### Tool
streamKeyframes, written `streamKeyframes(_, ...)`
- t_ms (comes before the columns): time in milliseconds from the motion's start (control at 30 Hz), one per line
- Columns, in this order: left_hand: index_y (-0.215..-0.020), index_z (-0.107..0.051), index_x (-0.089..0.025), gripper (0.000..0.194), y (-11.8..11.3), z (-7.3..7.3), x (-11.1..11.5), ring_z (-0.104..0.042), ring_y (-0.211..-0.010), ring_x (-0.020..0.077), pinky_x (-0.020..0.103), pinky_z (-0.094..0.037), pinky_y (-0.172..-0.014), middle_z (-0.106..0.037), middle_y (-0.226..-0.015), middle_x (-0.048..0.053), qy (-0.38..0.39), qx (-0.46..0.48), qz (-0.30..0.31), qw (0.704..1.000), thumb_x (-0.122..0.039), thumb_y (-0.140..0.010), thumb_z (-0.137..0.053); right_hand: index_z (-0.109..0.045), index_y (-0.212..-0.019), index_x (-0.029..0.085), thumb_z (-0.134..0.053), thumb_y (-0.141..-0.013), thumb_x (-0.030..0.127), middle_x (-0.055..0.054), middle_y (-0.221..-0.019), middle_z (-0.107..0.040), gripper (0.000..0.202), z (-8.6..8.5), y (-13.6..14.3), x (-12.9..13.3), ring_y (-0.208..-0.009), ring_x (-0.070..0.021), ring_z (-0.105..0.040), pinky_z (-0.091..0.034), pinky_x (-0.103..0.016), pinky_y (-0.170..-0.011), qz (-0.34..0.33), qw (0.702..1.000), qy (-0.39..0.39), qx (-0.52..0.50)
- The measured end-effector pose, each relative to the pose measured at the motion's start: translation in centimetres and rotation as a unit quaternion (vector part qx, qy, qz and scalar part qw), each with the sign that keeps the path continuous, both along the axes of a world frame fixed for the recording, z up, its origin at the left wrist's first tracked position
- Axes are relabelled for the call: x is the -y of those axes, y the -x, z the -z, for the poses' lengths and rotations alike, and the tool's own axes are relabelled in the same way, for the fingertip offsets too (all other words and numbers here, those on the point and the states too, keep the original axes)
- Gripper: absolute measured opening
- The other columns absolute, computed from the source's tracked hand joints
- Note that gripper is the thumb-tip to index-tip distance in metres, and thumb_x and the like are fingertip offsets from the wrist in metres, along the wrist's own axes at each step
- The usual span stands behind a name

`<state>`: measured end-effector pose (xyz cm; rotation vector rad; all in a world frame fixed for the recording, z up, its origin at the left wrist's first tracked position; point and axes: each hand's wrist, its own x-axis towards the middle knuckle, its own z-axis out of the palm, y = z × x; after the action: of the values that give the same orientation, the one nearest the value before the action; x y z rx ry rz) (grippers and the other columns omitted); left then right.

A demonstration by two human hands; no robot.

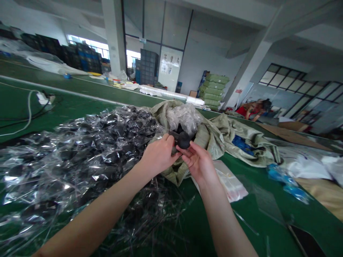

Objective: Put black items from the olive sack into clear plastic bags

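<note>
Between my two hands is a black object with a round head point(184, 140) and a narrower part running left; its exact kind I cannot make out. My left hand point(158, 154) is closed on the narrower part, fingers pinched together. The fingertips of my right hand point(200, 162) hold the round head from below and the right. Just behind, an opened grey-green woven sack point(214, 137) has crumpled clear plastic point(184, 116) and dark items in its mouth. To the left spreads a big heap of dark items in clear plastic wrappers point(107, 142).
On the green table point(270, 185), a stack of flat clear bags point(230, 182) lies right of my hands. A phone point(307, 241) is at the lower right, blue plastic point(289, 184) beyond it. A power strip point(46, 98) sits at left. Another person point(253, 110) leans at the far right.
</note>
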<state>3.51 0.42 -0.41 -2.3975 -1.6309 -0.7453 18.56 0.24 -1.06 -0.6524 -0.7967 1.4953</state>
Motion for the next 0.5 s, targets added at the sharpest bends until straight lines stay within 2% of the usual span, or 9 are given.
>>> streamKeyframes(300, -0.094, -0.058, -0.018, 0.016, -0.4, 0.6, -0.2, -0.066, -0.082, 0.0221, 0.031, -0.048, -0.062, -0.06, -0.1, 0.008, -0.01, -0.013, 0.003, 1.0, -0.026, -0.089, -0.046, -0.07, -0.08, 0.012, -0.07, -0.077, 0.02, -0.006, -0.077, -0.074, 0.008, 0.0, 0.8, 0.0, -0.073, -0.0184, -0.075, -0.059, -0.015, -0.052, 0.02, 0.998, 0.052, -0.012)
streamKeyframes(500, -0.088, -0.061, -0.017, 0.017, 0.6, 1.0, -2.0, -0.064, -0.081, 0.0209, 0.032, -0.05, -0.071, -0.061, -0.096, 0.008, 0.012, 0.056, 0.022, 0.998, -0.025, -0.089, -0.046, -0.068, -0.083, 0.015, -0.073, -0.072, 0.023, -0.005, -0.08, -0.074, 0.014, 0.7, 0.7, -0.4, -0.073, -0.0175, -0.073, -0.06, -0.019, -0.054, 0.05, 0.997, 0.022, 0.047)
